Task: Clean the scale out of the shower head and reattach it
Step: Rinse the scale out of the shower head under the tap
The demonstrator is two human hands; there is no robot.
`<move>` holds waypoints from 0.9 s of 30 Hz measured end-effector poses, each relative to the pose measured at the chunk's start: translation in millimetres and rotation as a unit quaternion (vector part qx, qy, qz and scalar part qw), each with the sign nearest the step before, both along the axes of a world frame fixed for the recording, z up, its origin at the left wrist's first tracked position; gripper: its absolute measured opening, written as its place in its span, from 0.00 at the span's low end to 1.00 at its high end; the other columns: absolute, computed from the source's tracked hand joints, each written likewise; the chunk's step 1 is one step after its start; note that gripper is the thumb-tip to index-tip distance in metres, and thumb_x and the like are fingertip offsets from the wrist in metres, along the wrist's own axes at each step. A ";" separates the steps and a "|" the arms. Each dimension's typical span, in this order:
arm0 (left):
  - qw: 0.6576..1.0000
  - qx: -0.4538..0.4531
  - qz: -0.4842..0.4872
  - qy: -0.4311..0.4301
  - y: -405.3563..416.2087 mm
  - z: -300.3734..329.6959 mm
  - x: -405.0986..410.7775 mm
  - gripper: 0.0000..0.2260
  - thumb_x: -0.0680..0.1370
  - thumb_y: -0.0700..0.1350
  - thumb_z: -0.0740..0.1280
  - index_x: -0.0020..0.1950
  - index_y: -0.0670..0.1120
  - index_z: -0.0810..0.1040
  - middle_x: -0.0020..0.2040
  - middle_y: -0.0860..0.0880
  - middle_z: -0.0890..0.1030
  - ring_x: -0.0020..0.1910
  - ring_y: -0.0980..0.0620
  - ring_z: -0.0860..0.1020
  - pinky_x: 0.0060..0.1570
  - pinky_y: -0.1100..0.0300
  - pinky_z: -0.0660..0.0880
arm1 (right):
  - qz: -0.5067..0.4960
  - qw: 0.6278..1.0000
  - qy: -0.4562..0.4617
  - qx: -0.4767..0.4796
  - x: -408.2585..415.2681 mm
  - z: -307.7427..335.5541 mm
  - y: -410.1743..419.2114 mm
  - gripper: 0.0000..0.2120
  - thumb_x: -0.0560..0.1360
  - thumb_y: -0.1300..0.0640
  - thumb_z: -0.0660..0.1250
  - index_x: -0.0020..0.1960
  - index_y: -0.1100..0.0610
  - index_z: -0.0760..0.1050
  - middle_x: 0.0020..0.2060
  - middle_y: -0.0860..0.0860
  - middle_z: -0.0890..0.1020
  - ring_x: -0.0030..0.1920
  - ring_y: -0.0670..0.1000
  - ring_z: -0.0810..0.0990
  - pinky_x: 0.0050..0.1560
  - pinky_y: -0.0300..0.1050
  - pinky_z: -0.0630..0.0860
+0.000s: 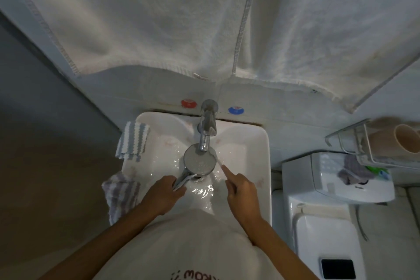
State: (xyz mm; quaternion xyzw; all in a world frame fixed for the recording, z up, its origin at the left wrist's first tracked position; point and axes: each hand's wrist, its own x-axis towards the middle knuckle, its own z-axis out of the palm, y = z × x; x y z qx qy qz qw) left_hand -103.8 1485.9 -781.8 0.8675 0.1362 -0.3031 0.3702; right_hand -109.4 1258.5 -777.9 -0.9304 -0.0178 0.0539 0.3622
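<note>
From my remote seat I see two bare forearms with no sleeves, watch or rings, ending in the left hand (pixel 161 191) and the right hand (pixel 241 191). Below them is a loose white cotton T-shirt (pixel 181 245) with dark red printed lettering, upside down, at its lower edge.

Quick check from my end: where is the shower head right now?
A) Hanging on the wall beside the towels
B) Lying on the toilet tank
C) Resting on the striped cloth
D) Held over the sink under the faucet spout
D: the left hand grips the handle, keeping the shower head over the sink, directly beneath the faucet.
</note>
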 end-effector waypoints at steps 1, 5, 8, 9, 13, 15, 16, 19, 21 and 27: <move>1.000 0.001 0.000 0.001 0.0 -0.6 -0.3 0.13 0.75 0.53 0.67 0.36 0.47 0.70 0.32 0.49 0.75 0.26 0.52 0.71 0.27 0.59 0.66 | 0.021 1.000 0.000 0.005 -0.8 1.5 1.6 0.25 0.76 0.67 0.65 0.69 0.48 0.72 0.33 0.48 0.72 0.33 0.47 0.72 0.36 0.39 0.71; 1.000 -0.001 -0.009 0.000 -0.4 -0.7 -0.1 0.13 0.75 0.53 0.67 0.37 0.47 0.70 0.33 0.49 0.75 0.27 0.53 0.71 0.29 0.58 0.67 | -0.017 1.000 0.001 -0.013 3.3 0.5 2.0 0.25 0.76 0.67 0.65 0.70 0.49 0.71 0.33 0.49 0.72 0.33 0.47 0.71 0.37 0.39 0.70; 1.000 0.010 -0.020 -0.007 -0.6 -1.8 -1.1 0.13 0.75 0.53 0.67 0.35 0.49 0.68 0.32 0.51 0.73 0.30 0.53 0.72 0.30 0.59 0.66 | 0.022 1.000 0.001 -0.001 2.7 2.1 5.1 0.25 0.76 0.67 0.65 0.70 0.49 0.72 0.33 0.48 0.71 0.32 0.46 0.71 0.36 0.37 0.68; 1.000 0.016 -0.019 -0.010 -0.1 -2.4 -1.7 0.14 0.75 0.53 0.67 0.35 0.50 0.68 0.32 0.52 0.73 0.30 0.53 0.72 0.30 0.59 0.65 | 0.048 0.999 0.000 0.004 1.1 3.0 7.3 0.25 0.76 0.66 0.65 0.69 0.49 0.72 0.33 0.47 0.70 0.33 0.46 0.70 0.36 0.37 0.68; 0.999 0.022 -0.031 -0.017 0.0 -3.6 -1.6 0.14 0.74 0.54 0.68 0.35 0.51 0.67 0.32 0.53 0.72 0.33 0.51 0.72 0.32 0.58 0.64 | -0.010 1.000 -0.001 -0.011 5.5 0.4 6.1 0.25 0.76 0.67 0.65 0.70 0.49 0.72 0.33 0.49 0.71 0.33 0.48 0.72 0.36 0.41 0.71; 0.999 0.021 -0.033 -0.021 -0.8 -3.1 -1.6 0.14 0.74 0.54 0.68 0.34 0.51 0.67 0.32 0.53 0.72 0.32 0.52 0.72 0.31 0.58 0.64 | 0.005 1.000 0.000 -0.003 6.3 1.1 6.6 0.25 0.75 0.67 0.65 0.69 0.50 0.72 0.34 0.50 0.72 0.33 0.50 0.73 0.37 0.43 0.73; 0.999 0.022 -0.033 -0.023 -0.7 -3.3 -1.9 0.14 0.74 0.54 0.68 0.34 0.51 0.67 0.32 0.53 0.71 0.32 0.52 0.72 0.31 0.59 0.64 | 0.033 0.999 0.001 0.004 4.4 2.4 8.7 0.24 0.76 0.67 0.65 0.69 0.50 0.73 0.34 0.50 0.73 0.34 0.50 0.74 0.37 0.44 0.74; 0.999 0.025 -0.029 -0.028 0.4 -3.8 -2.4 0.14 0.75 0.53 0.68 0.35 0.50 0.68 0.32 0.53 0.72 0.31 0.54 0.71 0.30 0.61 0.64 | 0.030 1.000 0.002 -0.004 3.0 3.1 9.8 0.24 0.76 0.66 0.64 0.69 0.48 0.72 0.34 0.49 0.72 0.34 0.49 0.73 0.37 0.42 0.72; 0.999 0.024 -0.031 -0.030 -0.1 -3.4 -1.7 0.13 0.75 0.53 0.68 0.36 0.49 0.68 0.32 0.53 0.72 0.32 0.53 0.72 0.31 0.61 0.64 | -0.024 1.000 0.002 -0.015 6.3 0.9 5.7 0.25 0.76 0.67 0.64 0.70 0.48 0.72 0.34 0.49 0.72 0.33 0.48 0.72 0.37 0.41 0.70; 0.999 0.030 -0.017 -0.040 1.1 -3.3 -2.6 0.14 0.75 0.52 0.68 0.34 0.51 0.66 0.32 0.54 0.71 0.31 0.55 0.71 0.29 0.63 0.63 | 0.010 1.000 0.003 0.010 -0.2 3.8 6.3 0.25 0.76 0.67 0.64 0.69 0.46 0.72 0.33 0.48 0.72 0.32 0.48 0.72 0.37 0.42 0.73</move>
